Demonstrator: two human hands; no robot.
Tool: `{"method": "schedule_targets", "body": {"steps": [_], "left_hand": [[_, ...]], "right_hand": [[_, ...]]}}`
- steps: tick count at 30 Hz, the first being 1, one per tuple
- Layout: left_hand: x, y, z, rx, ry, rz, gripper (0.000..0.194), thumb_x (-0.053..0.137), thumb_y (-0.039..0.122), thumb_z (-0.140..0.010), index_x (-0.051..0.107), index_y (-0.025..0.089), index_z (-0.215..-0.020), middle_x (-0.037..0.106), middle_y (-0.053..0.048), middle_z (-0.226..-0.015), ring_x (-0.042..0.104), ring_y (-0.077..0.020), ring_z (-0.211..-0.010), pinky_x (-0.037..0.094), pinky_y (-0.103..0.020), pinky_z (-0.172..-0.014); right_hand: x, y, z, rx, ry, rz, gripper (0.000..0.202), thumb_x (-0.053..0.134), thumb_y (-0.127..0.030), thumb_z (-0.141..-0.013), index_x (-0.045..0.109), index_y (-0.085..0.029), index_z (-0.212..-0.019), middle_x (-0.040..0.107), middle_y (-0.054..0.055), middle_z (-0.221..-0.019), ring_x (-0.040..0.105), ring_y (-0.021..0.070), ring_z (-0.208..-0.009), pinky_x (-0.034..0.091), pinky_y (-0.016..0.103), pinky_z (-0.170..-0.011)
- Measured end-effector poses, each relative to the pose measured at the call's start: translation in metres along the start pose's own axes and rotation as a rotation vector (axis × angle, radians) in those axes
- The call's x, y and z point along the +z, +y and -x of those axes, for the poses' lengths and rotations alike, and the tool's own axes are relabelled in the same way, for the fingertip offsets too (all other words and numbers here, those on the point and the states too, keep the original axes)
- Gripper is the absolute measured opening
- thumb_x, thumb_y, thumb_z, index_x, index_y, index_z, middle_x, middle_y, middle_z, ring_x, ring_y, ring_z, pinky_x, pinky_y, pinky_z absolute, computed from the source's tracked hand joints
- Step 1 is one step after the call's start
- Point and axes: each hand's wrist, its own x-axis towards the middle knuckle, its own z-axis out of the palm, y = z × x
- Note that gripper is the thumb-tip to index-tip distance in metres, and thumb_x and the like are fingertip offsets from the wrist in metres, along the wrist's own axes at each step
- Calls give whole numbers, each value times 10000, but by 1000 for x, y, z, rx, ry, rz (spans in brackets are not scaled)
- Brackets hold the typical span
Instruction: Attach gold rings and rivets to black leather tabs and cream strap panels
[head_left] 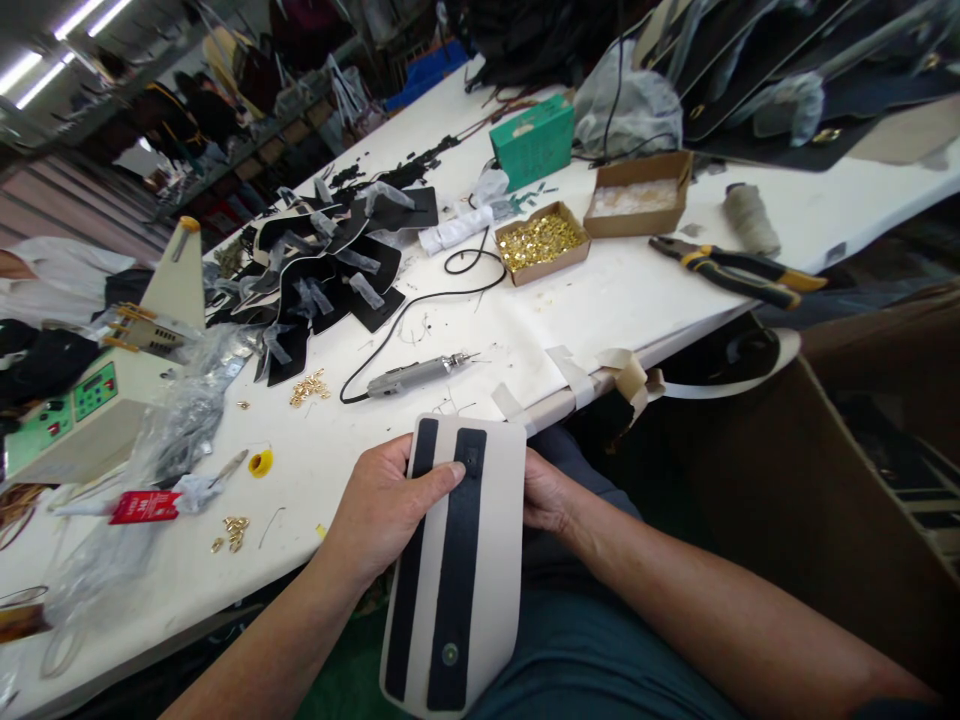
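A beige panel with rounded corners and two black strips (499,560) is held upright over my lap, at the table's front edge. My left hand (386,500) grips its left side, the thumb pressed on the wider strip near a small dark fitting. Low on that same strip sits a round metallic piece (450,654). My right hand (546,492) is at the panel's right edge, its fingers curled behind and partly hidden. Just beyond the panel lies a grey pen-like electric tool (416,376) with a thin tip and a black cord.
A carton of gold hardware (544,243), another carton (639,195), pliers (739,270) and a thread spool (751,218) lie along the right. Black panels (337,260) are piled behind the tool. At left are a red-labelled glue tube (146,506) and a green-and-cream machine (90,400).
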Motion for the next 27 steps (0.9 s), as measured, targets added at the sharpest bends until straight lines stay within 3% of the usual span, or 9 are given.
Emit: {"method": "schedule_targets", "body": {"steps": [7, 18, 27], "left_hand": [[-3, 1, 1, 5, 37, -18, 272, 797, 415, -829, 774, 210, -1005, 821, -53, -866, 779, -245, -751, 603, -333, -666], [-7, 6, 6, 7, 95, -81, 280, 801, 403, -824, 774, 206, -1021, 833, -53, -873, 788, -256, -761, 604, -336, -660], [-8, -6, 6, 4, 79, 8, 326, 820, 427, -834, 767, 208, -1069, 822, -49, -884, 792, -256, -780, 627, -343, -682]], "right_hand": [[1, -1, -3, -52, -3, -19, 361, 827, -330, -788, 781, -109, -1070, 826, 122, -961, 785, 237, -885, 639, 351, -889], [-13, 9, -8, -161, 99, -29, 403, 882, -353, -765, 792, -118, -1080, 833, 96, -1014, 778, 221, -863, 604, 345, -890], [-5, 8, -5, -182, 72, 3, 360, 876, -319, -762, 810, -111, -1049, 832, 98, -1006, 765, 216, -859, 598, 337, -871]]}}
